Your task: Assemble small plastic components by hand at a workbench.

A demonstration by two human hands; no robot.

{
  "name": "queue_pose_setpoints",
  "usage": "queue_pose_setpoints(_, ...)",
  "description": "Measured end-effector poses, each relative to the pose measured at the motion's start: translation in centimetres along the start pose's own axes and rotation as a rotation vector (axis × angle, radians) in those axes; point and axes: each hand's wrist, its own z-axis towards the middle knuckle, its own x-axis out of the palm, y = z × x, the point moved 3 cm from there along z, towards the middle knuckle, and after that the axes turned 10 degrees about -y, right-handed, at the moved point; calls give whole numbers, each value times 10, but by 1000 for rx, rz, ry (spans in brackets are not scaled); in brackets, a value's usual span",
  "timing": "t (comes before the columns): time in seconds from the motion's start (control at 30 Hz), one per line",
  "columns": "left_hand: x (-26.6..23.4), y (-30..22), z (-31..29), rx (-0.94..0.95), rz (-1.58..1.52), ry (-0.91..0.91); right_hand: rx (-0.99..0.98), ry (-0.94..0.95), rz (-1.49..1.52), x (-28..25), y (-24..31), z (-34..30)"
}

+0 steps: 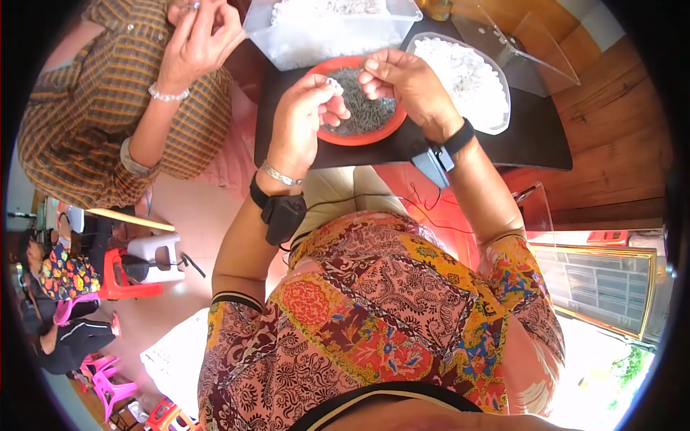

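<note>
While the left hand point(302, 111) gripped a small white piece point(333, 84) between thumb and forefinger, the right hand point(408, 80) was raised just beside it with its fingers curled and its thumb close to the forefinger; I could not tell whether it held anything. Both hands were above a round red bowl point(363, 138), with the white piece over the bowl's left part. Thin grey bits point(363, 108) filled the bowl, which sat on a dark table point(535, 140). Behind the bowl stood a clear plastic tub point(316, 44) with white pieces point(330, 7) in it, and to its right was a shallow tray point(505, 115) heaped with more of them. At the left, near the table, a co-worker's hand point(198, 47) was lifted, with a pale bracelet point(169, 95) at the wrist.
</note>
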Motion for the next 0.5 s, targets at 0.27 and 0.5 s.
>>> queue_pose_setpoints(0.27, 19, -14, 14, 54, 89, -32, -128, -96, -29, 8, 16, -1)
queue_pose_setpoints(0.5, 30, -23, -6, 177, 90, -55, -288, -49, 35, 27, 26, -21)
